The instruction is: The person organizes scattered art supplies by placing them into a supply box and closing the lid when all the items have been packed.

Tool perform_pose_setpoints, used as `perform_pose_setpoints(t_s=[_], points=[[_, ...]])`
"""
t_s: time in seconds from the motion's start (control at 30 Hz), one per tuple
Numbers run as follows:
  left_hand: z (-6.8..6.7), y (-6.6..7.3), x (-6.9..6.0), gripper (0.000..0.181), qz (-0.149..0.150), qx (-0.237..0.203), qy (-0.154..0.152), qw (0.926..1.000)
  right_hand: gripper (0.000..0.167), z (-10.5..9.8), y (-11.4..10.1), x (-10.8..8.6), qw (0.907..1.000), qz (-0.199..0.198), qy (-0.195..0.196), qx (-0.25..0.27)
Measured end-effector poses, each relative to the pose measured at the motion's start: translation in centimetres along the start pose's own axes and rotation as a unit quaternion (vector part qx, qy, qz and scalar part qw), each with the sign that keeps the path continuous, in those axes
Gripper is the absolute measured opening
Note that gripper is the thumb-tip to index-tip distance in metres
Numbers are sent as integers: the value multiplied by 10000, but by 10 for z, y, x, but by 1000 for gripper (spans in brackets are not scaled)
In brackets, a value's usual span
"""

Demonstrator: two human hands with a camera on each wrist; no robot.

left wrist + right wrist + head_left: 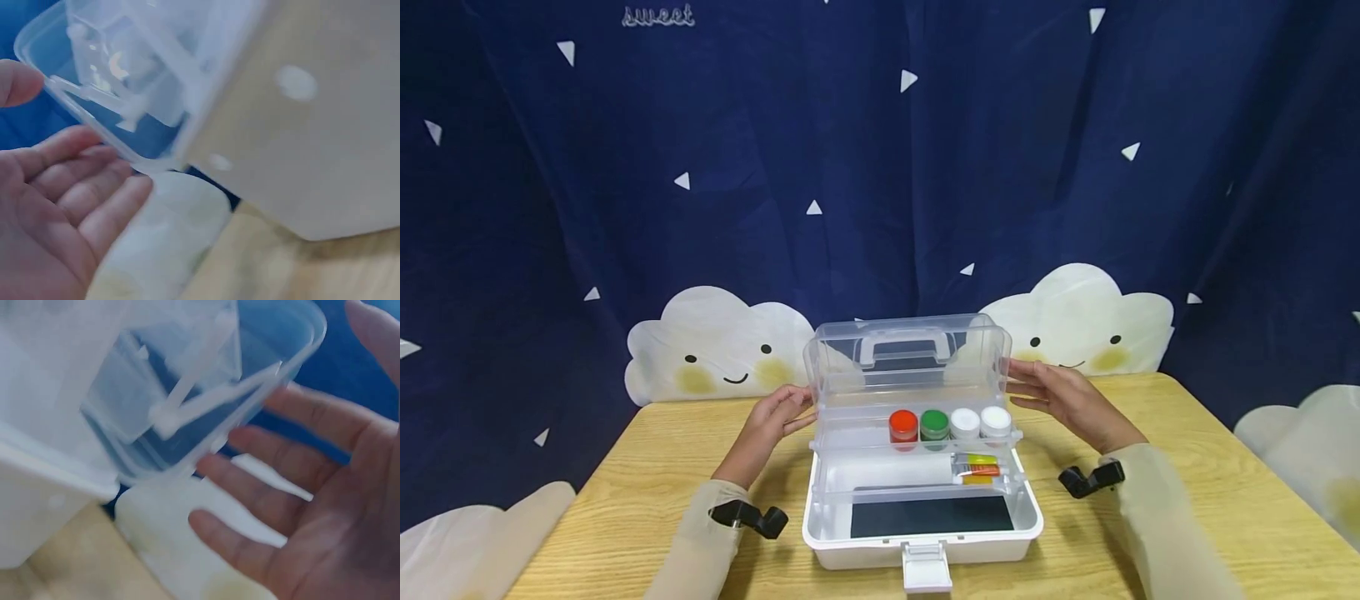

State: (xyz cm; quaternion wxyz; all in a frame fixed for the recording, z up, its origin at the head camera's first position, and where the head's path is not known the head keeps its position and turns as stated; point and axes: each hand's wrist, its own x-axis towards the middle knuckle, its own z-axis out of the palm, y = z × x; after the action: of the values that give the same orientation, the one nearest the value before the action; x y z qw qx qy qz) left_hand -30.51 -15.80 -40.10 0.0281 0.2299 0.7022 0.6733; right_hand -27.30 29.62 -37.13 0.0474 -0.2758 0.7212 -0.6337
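A white storage box with its clear lid raised stands on the table. My left hand is at the lid's left side; in the left wrist view its thumb is by the rim and its relaxed fingers lie along the outside. On the opposite side, the right hand has its fingers extended and spread, fingertips at or very near the lid's edge. Clear fold-out trays hold a red jar, a green jar, two white-capped jars and some small colored tubes.
The box's front latch hangs down over the wooden table. A dark rectangle shows at the box bottom. Behind the table hangs a navy curtain with white triangles and clouds. Black wrist mounts sit on both sleeves.
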Motion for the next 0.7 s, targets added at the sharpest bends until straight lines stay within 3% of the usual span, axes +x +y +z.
perform_pose_setpoints(t_s=[0.27,0.47,0.7], points=[[6,29,-1,73,-573,591,-53,9966,71,17,-29,4,9923,707,571,-843],[17,44,-5,85,-925,954,117,9911,79,26,-43,7,9845,1163,588,-1171],[26,60,-10,88,-1049,1143,234,9876,85,31,-55,4,9768,1483,654,-1402]])
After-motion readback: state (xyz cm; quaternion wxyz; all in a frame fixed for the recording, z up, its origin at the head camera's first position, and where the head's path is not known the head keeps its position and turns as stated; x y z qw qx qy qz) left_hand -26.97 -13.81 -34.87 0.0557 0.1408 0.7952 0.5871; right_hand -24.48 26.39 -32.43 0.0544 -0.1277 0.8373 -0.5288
